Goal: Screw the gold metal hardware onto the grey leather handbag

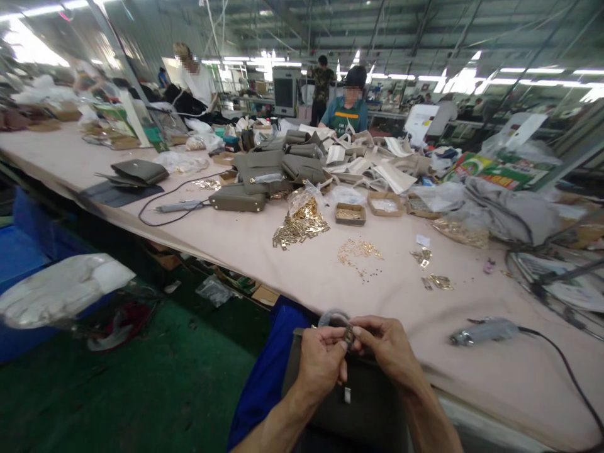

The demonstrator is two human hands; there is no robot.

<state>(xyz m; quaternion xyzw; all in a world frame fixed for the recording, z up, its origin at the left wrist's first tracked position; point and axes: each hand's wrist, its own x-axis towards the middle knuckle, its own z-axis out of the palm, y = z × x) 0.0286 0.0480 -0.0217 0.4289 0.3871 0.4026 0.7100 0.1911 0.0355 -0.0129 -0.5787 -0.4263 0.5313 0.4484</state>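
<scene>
My left hand and my right hand meet at the bottom centre, over an olive-grey bag resting on my lap. Both hands pinch a small metal fitting at the bag's top edge, fingers closed around it. A small silver tag hangs on the bag front below my left hand. A grey electric screwdriver with a black cable lies on the pink table to the right of my right hand.
Piles of gold hardware and loose screws lie mid-table, with small cardboard trays, olive bags and a second screwdriver. Two people work at the far side. Blue bins stand on the green floor at left.
</scene>
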